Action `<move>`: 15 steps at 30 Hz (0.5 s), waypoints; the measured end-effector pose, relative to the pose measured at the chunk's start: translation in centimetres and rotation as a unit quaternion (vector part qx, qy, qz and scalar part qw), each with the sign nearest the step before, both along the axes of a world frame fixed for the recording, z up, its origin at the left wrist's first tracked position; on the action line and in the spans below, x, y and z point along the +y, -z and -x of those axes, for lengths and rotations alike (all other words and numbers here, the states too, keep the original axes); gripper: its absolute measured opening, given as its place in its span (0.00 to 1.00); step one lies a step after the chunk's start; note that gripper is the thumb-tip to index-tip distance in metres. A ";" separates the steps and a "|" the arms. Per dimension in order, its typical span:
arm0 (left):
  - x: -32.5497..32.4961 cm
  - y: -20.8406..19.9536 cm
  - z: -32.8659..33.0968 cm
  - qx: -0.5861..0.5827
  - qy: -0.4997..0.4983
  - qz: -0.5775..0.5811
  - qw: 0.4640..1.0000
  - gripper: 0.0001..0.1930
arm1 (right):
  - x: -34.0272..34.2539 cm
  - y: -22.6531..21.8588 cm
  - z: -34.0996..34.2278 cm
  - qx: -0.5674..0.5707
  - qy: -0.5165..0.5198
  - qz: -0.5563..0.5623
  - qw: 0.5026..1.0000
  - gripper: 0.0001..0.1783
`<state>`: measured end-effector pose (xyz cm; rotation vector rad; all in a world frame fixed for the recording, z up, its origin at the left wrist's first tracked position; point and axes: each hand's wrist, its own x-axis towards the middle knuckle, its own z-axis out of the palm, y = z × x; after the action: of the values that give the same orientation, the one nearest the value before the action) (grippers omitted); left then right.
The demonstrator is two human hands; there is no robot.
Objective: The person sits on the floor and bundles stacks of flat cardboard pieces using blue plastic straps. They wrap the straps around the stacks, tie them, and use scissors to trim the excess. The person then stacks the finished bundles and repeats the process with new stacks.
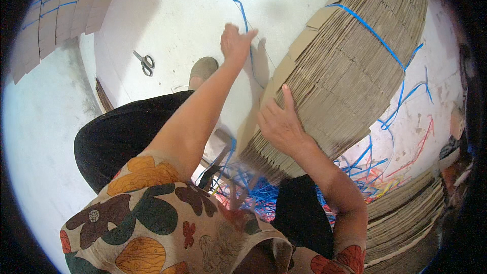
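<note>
The thick stack of brown folded cardboard point(350, 76), likely heavy, best gripped underneath, is touched by the loosely spread, unladen right hand point(281, 128); whether anything is held by the half-curled left hand point(236, 45) cannot be told.

Right hand point(281, 126) on cardboard stack point(350, 71); left hand point(236, 45) possibly touching blue strap point(241, 3).

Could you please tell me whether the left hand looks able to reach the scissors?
Probably yes: the scissors lie uncovered on the floor, left of the left hand, with nothing apparently between them.
</note>
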<state>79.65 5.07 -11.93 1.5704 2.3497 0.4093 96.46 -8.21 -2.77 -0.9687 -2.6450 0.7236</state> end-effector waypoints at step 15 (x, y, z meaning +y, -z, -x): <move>-1.1 1.9 -2.1 -0.546 -0.118 0.120 0.821 0.06 | -0.5 -0.3 0.2 -0.025 -0.010 -0.052 0.998 0.07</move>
<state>81.74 4.01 -13.88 0.5913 1.5504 0.7690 96.30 -8.74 -2.44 -0.9458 -2.7096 0.5669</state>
